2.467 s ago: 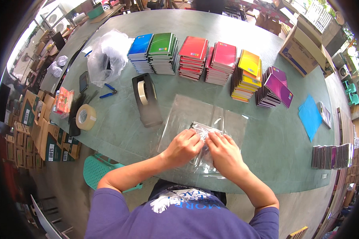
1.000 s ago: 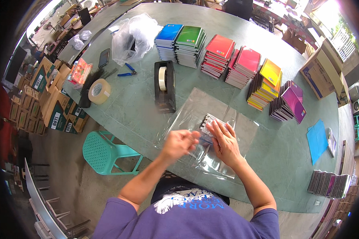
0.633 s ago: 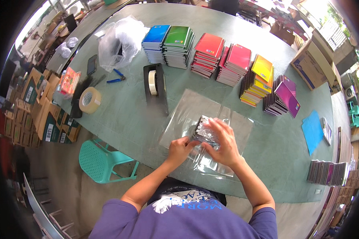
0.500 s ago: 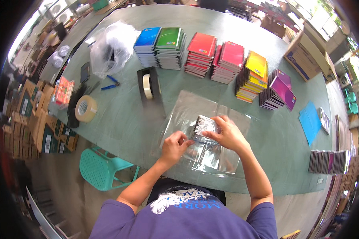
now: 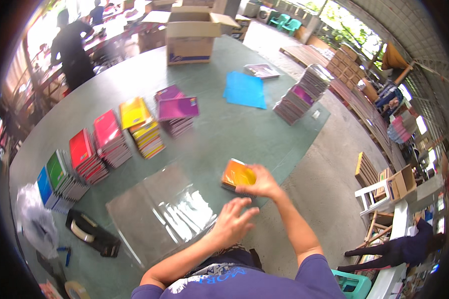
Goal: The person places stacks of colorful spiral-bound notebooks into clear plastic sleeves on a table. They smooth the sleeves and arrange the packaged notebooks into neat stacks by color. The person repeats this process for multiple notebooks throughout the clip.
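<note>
Evidently, the right hand (image 5: 260, 182) is curled round the right end of the pack (image 5: 236, 172); just beside, the left hand (image 5: 234, 219) is empty, fingers loosely spread. Judged stiff, modestly heavy and slick-faced, best held across opposite edges.

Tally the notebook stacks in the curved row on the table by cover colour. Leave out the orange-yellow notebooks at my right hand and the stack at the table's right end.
Blue stack: 1
Green stack: 1
Red stack: 1
Pinkish-red stack: 1
Yellow stack: 1
Purple stack: 1
Total: 6
</note>
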A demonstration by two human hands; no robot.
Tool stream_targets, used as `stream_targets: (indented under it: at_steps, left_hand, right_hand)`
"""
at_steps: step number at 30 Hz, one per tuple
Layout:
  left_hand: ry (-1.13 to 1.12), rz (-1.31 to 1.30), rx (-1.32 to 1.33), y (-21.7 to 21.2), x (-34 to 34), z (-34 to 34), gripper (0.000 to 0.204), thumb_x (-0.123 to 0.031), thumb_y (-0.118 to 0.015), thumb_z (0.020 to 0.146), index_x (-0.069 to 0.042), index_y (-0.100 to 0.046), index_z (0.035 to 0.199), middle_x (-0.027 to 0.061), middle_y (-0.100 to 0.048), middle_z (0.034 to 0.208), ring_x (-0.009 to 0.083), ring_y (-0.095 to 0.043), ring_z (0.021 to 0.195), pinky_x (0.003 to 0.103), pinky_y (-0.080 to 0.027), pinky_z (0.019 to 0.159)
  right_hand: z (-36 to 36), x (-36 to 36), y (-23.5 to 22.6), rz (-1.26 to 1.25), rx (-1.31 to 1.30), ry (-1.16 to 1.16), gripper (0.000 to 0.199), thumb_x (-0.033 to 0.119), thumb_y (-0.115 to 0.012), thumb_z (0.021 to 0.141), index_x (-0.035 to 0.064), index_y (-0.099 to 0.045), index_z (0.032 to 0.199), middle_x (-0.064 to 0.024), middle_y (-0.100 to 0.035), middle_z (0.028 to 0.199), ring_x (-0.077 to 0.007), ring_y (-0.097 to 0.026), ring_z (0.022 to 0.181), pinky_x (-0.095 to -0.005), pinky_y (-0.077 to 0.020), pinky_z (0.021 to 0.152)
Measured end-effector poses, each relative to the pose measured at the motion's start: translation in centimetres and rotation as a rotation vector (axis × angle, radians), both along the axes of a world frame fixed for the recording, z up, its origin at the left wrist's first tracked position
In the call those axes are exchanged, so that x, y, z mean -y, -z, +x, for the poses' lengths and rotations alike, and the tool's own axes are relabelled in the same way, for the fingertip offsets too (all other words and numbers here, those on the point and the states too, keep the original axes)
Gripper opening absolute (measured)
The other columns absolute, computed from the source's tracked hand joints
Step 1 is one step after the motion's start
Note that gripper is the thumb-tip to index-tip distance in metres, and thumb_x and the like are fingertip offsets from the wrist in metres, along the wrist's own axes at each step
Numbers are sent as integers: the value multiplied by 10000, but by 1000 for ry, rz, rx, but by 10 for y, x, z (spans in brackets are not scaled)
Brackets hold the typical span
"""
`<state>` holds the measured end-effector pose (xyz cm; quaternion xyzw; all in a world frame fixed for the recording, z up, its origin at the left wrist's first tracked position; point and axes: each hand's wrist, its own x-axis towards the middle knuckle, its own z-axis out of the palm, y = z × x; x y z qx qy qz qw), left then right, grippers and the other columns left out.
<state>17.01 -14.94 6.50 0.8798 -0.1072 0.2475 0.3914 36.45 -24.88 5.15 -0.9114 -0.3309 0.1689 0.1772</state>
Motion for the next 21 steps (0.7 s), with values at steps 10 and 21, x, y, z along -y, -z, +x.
stream_targets:
  at_steps: [10, 21]
  left_hand:
    - [37, -53, -148, 20, 28, 105, 268, -174, -732, 722, -131, -638, 969, 108, -554, 1126, 327, -489, 1080, 430, -422, 886]
    - [-266, -18, -154, 7, 9, 159, 247, -116, -761, 680, -109, -652, 901, 96, -589, 1054, 306, -530, 1005, 399, -464, 837]
  right_hand:
    - [181, 16, 9, -191, 164, 72, 1030, 464, -839, 444, 218, -365, 1325, -108, -396, 1252, -312, -359, 1205, -515, -368, 962]
    - [330, 26, -161, 163, 305, 263, 918, 453, -861, 496, 135, -441, 1248, -164, -476, 1183, -310, -407, 1157, -407, -371, 982]
